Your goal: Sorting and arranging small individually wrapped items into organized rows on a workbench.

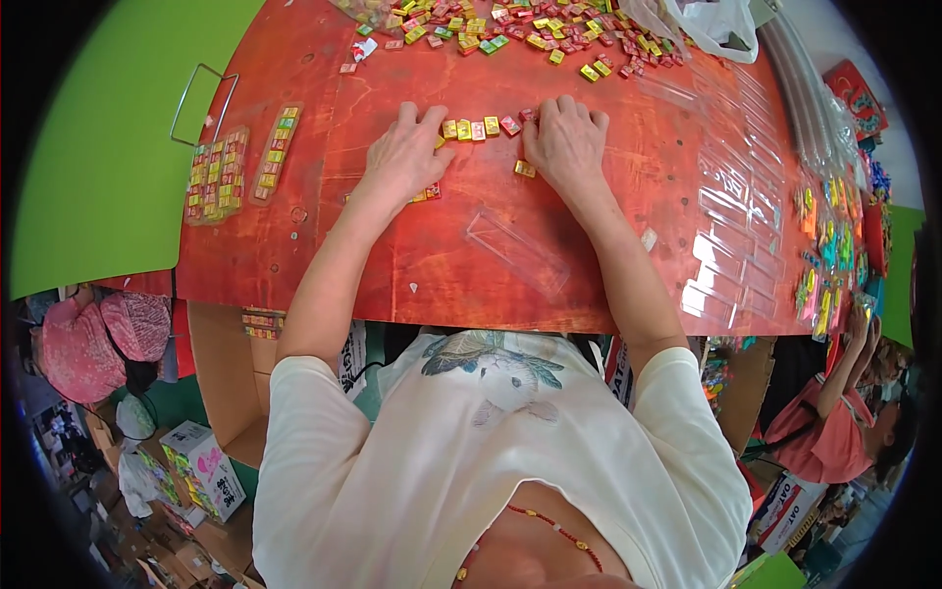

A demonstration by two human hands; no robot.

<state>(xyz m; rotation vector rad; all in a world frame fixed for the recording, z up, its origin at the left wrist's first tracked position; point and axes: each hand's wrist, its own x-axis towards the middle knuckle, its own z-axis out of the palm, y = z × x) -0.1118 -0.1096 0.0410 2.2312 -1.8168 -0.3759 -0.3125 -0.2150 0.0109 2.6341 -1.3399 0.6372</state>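
A short row of small red and yellow boxes (pixel 478 131) lies on the red table between my two hands. My left hand (pixel 404 152) rests at the row's left end, its curled fingers and thumb round a small yellow box (pixel 440 142). At the other end, my right hand (pixel 567 145) has its fingers closed at a small red box (pixel 528 115). A loose yellow box (pixel 525 169) sits just below the right thumb. Under my left wrist, more small boxes (pixel 428 193) are partly hidden. Nearer me lies a clear plastic tray (pixel 517 250) without boxes in it.
A big pile of small boxes (pixel 549 34) spreads along the far edge. Filled clear trays (pixel 216 175) lie at the left, beside a wire handle (pixel 203 103). Several clear trays (pixel 736 216) cover the right side. Another person (pixel 829 422) sits at the far right.
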